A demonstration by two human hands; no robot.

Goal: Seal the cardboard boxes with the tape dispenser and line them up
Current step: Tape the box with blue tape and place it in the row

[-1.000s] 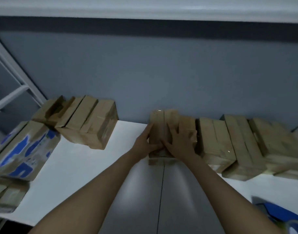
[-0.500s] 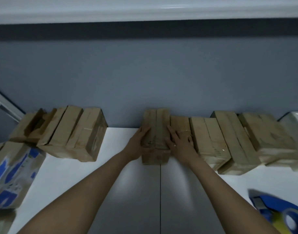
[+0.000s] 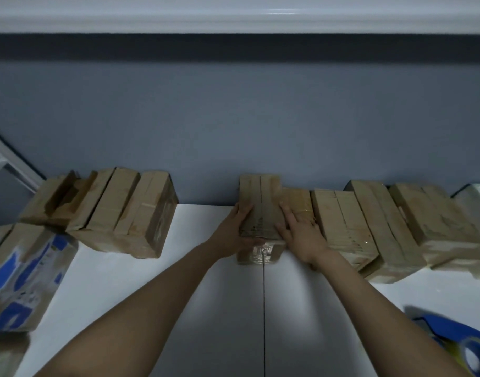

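A taped cardboard box point(image 3: 260, 208) stands at the back middle of the white table point(image 3: 179, 268), against the grey wall. My left hand point(image 3: 237, 229) holds its left side, thumb along the near top edge. My right hand point(image 3: 298, 229) lies flat with straight fingers on its right edge and on the lower box point(image 3: 297, 198) beside it. To the right runs a row of sealed boxes point(image 3: 342, 221), touching one another. The blue tape dispenser point(image 3: 456, 341) lies at the near right corner, partly cut off by the frame edge.
A cluster of boxes point(image 3: 119, 216) sits at the back left, one with an open flap. A box with blue print point(image 3: 23, 273) lies at the left edge. A white frame point(image 3: 4, 159) leans at far left. A seam runs down the table's middle.
The view has shifted a little; both hands stay on the middle box, and my right hand has slid slightly to the right over the neighbouring box. The box stays against the wall.
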